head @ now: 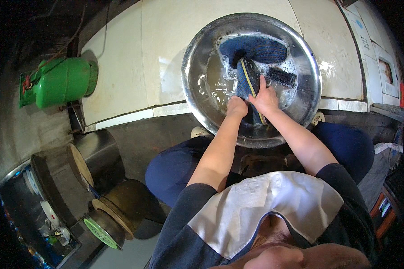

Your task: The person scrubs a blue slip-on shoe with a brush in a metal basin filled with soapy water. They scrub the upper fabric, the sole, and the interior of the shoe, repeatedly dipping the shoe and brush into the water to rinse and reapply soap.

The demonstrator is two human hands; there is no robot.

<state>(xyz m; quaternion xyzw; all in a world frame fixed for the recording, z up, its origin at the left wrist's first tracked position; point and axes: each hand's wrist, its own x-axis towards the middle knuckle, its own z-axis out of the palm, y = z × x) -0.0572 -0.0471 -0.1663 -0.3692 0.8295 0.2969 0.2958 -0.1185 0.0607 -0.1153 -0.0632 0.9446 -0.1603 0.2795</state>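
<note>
A wide stainless steel basin [194, 101] of cloudy, sudsy water stands before me. Inside it, my left hand [238, 106] grips the near side of a blue fabric slipper [243, 80] that is tipped on its edge, a yellow and white stripe running along its sole. My right hand [266, 98] holds the same slipper from the sole side, index finger stretched out along it and thumb near the stripe. Beyond lies a second blue slipper [266, 50], wet and ringed with foam. A dark, bristly brush [282, 77] rests in the suds right of my right hand.
Pale floor tiles [121, 80] with a low raised edge extend under the basin. Leftward, a green gas cylinder [64, 83] has a hose attached. Metal pots [101, 158] stand at lower left, one near a green perforated lid [101, 233]. White boxes [383, 67] line the right.
</note>
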